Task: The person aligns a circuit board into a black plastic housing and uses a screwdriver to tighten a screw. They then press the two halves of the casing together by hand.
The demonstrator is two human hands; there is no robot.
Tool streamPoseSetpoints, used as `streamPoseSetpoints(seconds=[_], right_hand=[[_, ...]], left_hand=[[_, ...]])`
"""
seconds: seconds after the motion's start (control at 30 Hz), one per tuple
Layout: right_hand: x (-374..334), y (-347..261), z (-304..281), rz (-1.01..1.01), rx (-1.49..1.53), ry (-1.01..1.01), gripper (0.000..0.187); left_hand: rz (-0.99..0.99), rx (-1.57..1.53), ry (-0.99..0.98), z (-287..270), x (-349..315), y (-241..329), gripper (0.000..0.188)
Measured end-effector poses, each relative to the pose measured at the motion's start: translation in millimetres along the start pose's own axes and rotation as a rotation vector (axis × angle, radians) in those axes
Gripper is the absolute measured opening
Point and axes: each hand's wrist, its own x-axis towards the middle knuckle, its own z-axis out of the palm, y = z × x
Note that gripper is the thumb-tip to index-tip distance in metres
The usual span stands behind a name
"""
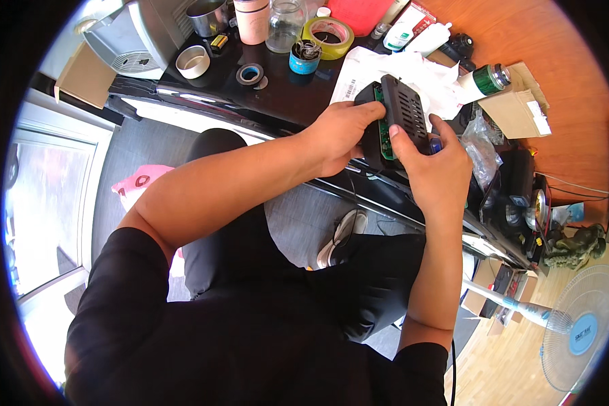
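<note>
Over the front of the desk, both hands hold a small black electronic device whose two case halves stand apart. A green circuit board shows in the gap between them. My left hand is closed on the lower case half, its thumb at the gap. Closed on the slotted vented cover is my right hand, with its thumb along the cover's near edge. Next to the right fingers a small blue object shows, too covered to name. White paper lies behind the device.
On the black desk stand a glass jar, yellow tape, a small blue tin and a metal dish. At the right are a cardboard box, a clear plastic bag and a standing fan.
</note>
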Motion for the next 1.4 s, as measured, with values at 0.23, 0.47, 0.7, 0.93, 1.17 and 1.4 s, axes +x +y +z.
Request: streamPoseSetpoints(seconds=[0.23,0.47,0.7,0.93,1.17,1.4], right_hand=[[5,3,-12,0.034,0.108,0.024,0.081],[2,10,-20,0.033,0.198,0.047,0.074],[7,25,-31,0.090,0.398,0.110,0.081],[19,54,-38,0.175,0.635,0.119,0.070],[21,73,-42,0.129,0.976,-0.053,0.065],[18,79,-38,-0.064,1.233,-0.176,0.072]], left_hand=[[-0.011,0.013,0.005,2,0,0,0.028],[0.025,-0.073,-0.011,-1,5,-2,0.029],[0.008,-0.057,-0.017,7,-5,7,0.038],[-0.006,-0.017,-0.012,9,-7,10,0.032],[0.004,0.022,-0.033,6,-4,9,0.035],[0.043,0.006,-0.071,4,-7,9,0.030]])
